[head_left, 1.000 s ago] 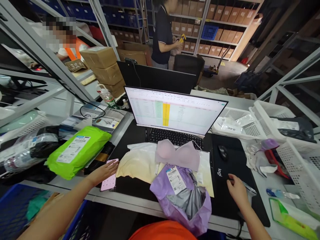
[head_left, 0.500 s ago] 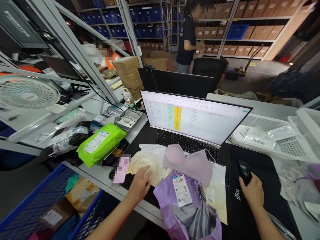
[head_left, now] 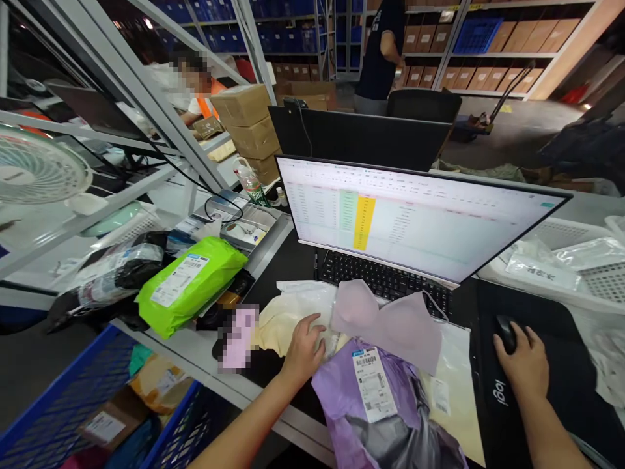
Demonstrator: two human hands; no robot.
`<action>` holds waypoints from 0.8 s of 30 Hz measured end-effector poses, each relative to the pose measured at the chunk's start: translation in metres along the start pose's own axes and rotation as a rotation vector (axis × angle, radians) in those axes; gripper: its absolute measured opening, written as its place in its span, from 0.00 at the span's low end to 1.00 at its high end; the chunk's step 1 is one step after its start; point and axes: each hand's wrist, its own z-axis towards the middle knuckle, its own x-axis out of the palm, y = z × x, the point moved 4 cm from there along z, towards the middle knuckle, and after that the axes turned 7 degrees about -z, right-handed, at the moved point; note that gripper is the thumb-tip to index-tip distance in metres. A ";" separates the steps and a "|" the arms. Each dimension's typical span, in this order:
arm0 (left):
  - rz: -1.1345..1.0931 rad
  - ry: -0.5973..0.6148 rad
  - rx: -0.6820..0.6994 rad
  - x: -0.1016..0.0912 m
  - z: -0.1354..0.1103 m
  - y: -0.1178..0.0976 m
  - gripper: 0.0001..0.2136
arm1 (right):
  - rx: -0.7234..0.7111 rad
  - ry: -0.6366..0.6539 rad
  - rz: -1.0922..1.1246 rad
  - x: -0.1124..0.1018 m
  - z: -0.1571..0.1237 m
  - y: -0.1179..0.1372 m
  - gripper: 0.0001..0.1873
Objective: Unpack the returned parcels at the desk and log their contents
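My left hand (head_left: 305, 348) rests with spread fingers over the lower edge of a cream garment (head_left: 280, 319) in clear plastic; it grips nothing. Just right of it lies a pale pink bra (head_left: 385, 322), on top of the packaging. Below the bra is a crumpled purple mailer bag (head_left: 339, 397) with a white shipping label (head_left: 375, 384), its grey inside showing. A pale yellow plastic-wrapped item (head_left: 461, 404) sticks out from under these. My right hand (head_left: 525, 365) is curled over a black computer mouse (head_left: 506, 332) on a black desk mat.
Behind the garments stand a black keyboard (head_left: 390, 277) and a monitor (head_left: 415, 221) showing a spreadsheet. On the left are a pink phone (head_left: 239, 339), a green parcel (head_left: 193, 283) and a blue crate (head_left: 73, 397) of packages. White baskets (head_left: 608, 277) stand right. Two people are beyond.
The view has shifted closer to the monitor. My left hand has moved right, away from the phone, and its fingers are more spread. My right hand stays at the mouse.
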 end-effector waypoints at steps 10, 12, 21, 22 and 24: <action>-0.111 -0.011 -0.004 0.014 0.049 0.019 0.09 | -0.064 -0.101 -0.059 0.001 -0.004 0.004 0.31; -0.117 0.016 0.017 0.026 0.071 0.019 0.09 | -0.032 -0.118 -0.075 -0.002 -0.004 0.005 0.30; -0.028 0.059 -0.031 0.089 0.132 0.036 0.15 | -0.005 -0.093 -0.105 -0.001 -0.005 0.002 0.29; -0.024 0.053 -0.030 0.091 0.134 0.037 0.16 | -0.011 -0.086 -0.111 -0.001 -0.005 0.002 0.29; -0.024 0.051 -0.036 0.093 0.135 0.039 0.17 | -0.029 -0.072 -0.118 -0.002 -0.006 0.004 0.29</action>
